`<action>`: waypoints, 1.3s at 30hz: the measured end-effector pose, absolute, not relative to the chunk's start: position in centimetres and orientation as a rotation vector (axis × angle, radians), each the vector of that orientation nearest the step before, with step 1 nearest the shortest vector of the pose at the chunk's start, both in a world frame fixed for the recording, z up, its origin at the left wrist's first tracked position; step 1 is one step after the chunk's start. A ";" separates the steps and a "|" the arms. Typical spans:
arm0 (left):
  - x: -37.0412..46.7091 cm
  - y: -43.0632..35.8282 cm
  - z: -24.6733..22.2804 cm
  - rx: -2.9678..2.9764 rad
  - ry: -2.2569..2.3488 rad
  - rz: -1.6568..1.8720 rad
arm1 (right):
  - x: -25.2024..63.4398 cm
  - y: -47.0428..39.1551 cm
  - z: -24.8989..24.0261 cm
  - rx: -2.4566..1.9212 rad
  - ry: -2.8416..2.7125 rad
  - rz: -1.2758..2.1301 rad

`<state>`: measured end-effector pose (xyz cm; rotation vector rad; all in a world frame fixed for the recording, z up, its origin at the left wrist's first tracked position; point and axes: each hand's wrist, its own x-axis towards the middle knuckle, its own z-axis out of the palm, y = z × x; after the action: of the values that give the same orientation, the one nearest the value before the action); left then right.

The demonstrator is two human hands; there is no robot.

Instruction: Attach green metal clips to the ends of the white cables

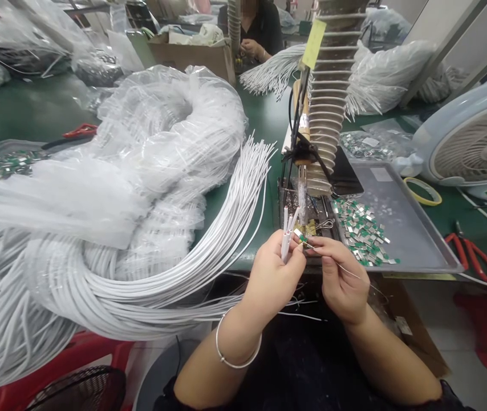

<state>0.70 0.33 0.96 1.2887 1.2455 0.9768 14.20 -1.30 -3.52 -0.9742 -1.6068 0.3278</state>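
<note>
My left hand (275, 274), with a bangle at the wrist, is closed round several short white cable ends (286, 237) that point upward. Between its fingertips and those of my right hand sits a small green-and-silver connector board (299, 234). My right hand (344, 277) pinches a thin wire (348, 270) that trails down to the right. Just beyond both hands, a soldering iron (302, 188) hangs tip down over a cluttered stand. Many similar small boards (361, 231) lie on a grey tray (418, 245) at the right.
A large bundle of white cables (209, 274) and plastic wrapping (175, 125) cover the left. A ribbed hose (329, 97) hangs behind the iron. Right are a fan (478, 137), yellow tape roll (422, 191) and red-handled cutters (472, 254). A person (256, 28) sits opposite.
</note>
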 end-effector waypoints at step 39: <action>0.6 -0.1 0.4 1.310 1.252 1.016 | 14.1 -1.4 -3.5 -0.995 -1.615 0.326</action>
<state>0.61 -0.14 0.41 1.3100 1.2521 1.0158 14.07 -1.38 -3.52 -0.9951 -1.6150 0.3265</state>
